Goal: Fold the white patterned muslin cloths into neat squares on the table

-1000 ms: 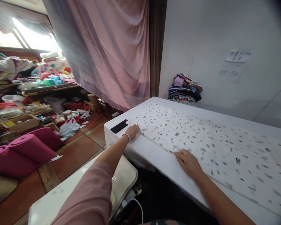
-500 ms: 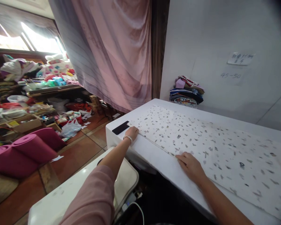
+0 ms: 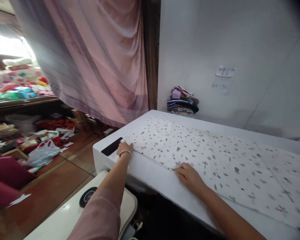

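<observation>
View swings right versus half a second ago: table, curtain and stacked fabrics all sit further left, and the magenta rolls are mostly cropped out at the left. Reads as head motion, not things being moved. More of the black round piece on the cream surface now shows beside the left forearm.

Patterned cloth: lying flat on the white table, running from near the table's left end off toward the right of the view. Its lay looks the same as in the earlier frames; a crease line shows toward the right. Bare strip of table along the near side.

Left hand, bracelet at the wrist, is at the cloth's near left corner, right up against the black flat item. Fingers bent down on the cloth; can't tell pinch from press.

Right hand is further right on the same near edge, thumb and forefinger close together there. Looks like a light pinch, but the contact is too small to confirm.

Gap between hands maybe slightly wider, marginal. Net: both hands stay on that edge; no visible new fold, no lift.
</observation>
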Tool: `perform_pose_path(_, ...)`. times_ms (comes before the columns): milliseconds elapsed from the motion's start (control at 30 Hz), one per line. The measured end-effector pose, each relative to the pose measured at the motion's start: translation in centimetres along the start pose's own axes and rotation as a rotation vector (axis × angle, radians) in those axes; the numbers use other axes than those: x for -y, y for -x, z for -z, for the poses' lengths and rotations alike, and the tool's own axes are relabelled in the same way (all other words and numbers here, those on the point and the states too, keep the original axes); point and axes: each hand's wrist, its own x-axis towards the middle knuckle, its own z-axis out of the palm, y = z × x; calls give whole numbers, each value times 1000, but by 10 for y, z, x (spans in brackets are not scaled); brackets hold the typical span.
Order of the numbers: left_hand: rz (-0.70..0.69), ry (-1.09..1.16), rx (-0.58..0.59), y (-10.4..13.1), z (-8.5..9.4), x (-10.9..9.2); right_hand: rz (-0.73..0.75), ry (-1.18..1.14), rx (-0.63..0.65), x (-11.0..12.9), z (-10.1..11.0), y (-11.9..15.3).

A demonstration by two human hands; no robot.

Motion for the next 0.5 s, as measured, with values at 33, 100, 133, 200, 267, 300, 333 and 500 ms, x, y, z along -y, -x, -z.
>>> perform_pose_path(33, 10, 12, -9, 0, -1, -1, 18, 10, -24, 3, -1, -1)
perform_pose_path(100, 36, 35, -20, -1, -2, -3, 31, 39, -52, 8, -3, -3)
perform_pose_path(133, 51, 43, -22, -2, -3, -4, 29, 49, -49, 9, -4, -3)
perform_pose_path(200, 72, 44, -20, -4, -5, -6, 22, 44, -34, 10, -5, -2)
perform_pose_path(267, 83, 36, -24, -6, -7, -8, 26, 19, -30, 9, -5, 0)
perform_pose_path(300, 89, 30, -27, -6, -7, -8, 28, 12, -34, 8, -4, 1)
perform_pose_path(333, 94, 24, -29, -6, -7, -8, 30, 9, -38, 8, -4, 4)
perform_pose_path(500, 103, -27, -22, -7, -7, -10, 25, -11, 13, 4, 3, 18)
